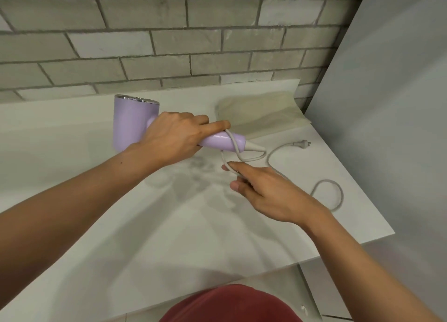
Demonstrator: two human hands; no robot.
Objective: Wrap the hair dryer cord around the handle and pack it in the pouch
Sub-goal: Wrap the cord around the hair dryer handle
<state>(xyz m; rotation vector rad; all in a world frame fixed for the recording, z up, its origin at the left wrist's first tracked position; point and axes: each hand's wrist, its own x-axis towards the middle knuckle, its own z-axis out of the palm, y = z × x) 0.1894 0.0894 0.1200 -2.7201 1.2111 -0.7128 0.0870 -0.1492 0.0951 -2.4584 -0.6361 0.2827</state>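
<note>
A lilac hair dryer [134, 118] hangs just above the white counter, barrel to the left and handle pointing right. My left hand [174, 137] is closed around the handle, its forefinger pressing the pale grey cord [273, 157] against it. One turn of cord crosses the handle near its end. My right hand [263, 193] pinches the cord a little below the handle. Beyond that hand the cord trails right in a loop on the counter and ends at the plug [301, 144]. A beige pouch [256, 113] lies flat behind the handle, by the wall.
The white counter [169, 225] ends at a right edge close to the cord loop. A grey brick wall stands behind it and a pale panel rises at the right. My red shirt shows at the bottom.
</note>
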